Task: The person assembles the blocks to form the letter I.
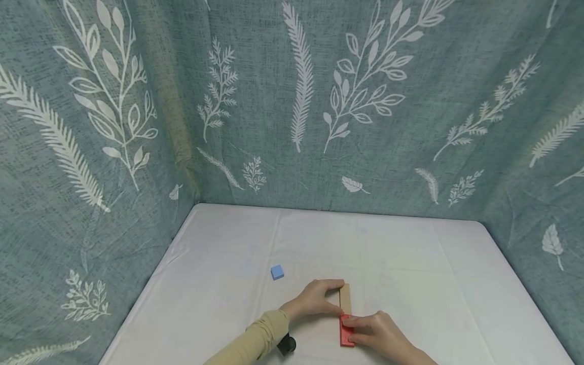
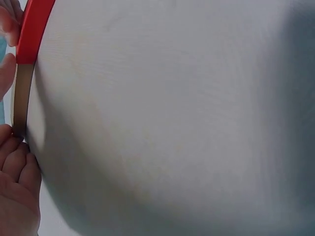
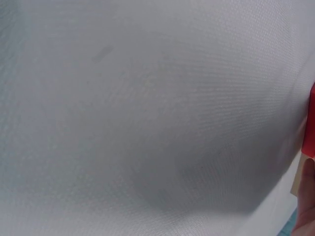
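A narrow wooden block (image 1: 345, 299) lies on the white cloth, end to end with a red block (image 1: 347, 340). My left hand (image 1: 315, 298) spans the wooden block, its fingertips at the far end and its thumb near the red block. Pinched between the thumb and fingers of my right hand (image 1: 380, 332) is the red block. The left wrist view shows the red block (image 2: 35, 29) meeting the wooden block (image 2: 22, 96) in one line. Only a sliver of the red block (image 3: 309, 130) appears at the right wrist view's edge.
A small blue block (image 1: 277, 272) lies on the white-covered table (image 1: 392, 243), beyond and left of my left hand. Green leaf-patterned curtains (image 1: 274, 101) stand at the back and both sides. A black device (image 1: 287, 344) sits by my left wrist.
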Motion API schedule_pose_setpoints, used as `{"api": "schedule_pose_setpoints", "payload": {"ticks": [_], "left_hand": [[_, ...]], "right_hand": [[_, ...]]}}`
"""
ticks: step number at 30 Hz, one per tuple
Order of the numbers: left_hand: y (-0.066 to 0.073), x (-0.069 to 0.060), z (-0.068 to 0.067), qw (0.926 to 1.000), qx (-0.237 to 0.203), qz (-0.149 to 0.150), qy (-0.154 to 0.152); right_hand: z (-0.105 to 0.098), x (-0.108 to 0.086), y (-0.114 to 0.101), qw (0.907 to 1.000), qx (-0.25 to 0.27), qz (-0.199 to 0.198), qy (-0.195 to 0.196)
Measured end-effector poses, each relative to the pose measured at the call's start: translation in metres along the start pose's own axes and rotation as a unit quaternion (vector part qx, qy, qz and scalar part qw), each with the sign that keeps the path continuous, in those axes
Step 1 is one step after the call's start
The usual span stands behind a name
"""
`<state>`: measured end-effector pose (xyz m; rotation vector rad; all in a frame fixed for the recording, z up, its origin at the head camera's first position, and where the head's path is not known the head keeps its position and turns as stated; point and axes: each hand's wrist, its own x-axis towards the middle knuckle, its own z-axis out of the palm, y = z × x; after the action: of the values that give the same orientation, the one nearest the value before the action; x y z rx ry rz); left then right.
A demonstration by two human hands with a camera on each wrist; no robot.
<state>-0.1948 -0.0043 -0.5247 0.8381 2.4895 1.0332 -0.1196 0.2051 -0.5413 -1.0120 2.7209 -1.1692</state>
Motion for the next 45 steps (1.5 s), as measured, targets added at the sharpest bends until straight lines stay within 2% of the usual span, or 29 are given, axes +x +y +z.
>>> {"api": "schedule_pose_setpoints", "payload": {"ticks": [6, 10, 17, 19, 22, 26, 31, 33, 45], "left_hand": [[0.001, 0.002, -0.001, 0.9998, 0.016, 0.004, -0.010], [0.003, 0.003, -0.002, 0.9994, 0.031, 0.012, -0.012], [0.006, 0.004, -0.002, 0.9991, 0.037, 0.003, -0.019], [0.005, 0.005, -0.001, 0.9991, 0.038, 0.003, -0.019], [0.005, 0.005, -0.001, 0.9991, 0.038, 0.005, -0.019], [0.005, 0.004, -0.001, 0.9990, 0.039, 0.006, -0.019], [0.005, 0.003, 0.000, 0.9993, 0.030, 0.008, -0.020], [0.005, 0.003, -0.001, 0.9994, 0.028, 0.007, -0.021], [0.005, 0.000, -0.004, 0.9987, 0.045, 0.003, -0.023]], "right_hand": [[-0.001, 0.001, -0.001, 0.9999, -0.004, -0.011, 0.008], [-0.003, 0.002, -0.003, 0.9999, -0.010, -0.004, 0.007], [-0.006, 0.002, -0.006, 1.0000, 0.002, 0.008, -0.003], [-0.005, 0.002, -0.005, 0.9999, 0.005, 0.008, 0.014], [-0.002, 0.003, -0.002, 0.9980, -0.007, 0.009, 0.062], [0.000, 0.006, 0.000, 0.9936, -0.025, 0.032, 0.106], [0.000, 0.007, 0.000, 0.9938, -0.019, 0.078, 0.077], [-0.001, 0.007, 0.000, 0.9942, -0.015, 0.086, 0.062], [-0.002, 0.012, 0.000, 0.9971, -0.023, 0.049, 0.052]]}}
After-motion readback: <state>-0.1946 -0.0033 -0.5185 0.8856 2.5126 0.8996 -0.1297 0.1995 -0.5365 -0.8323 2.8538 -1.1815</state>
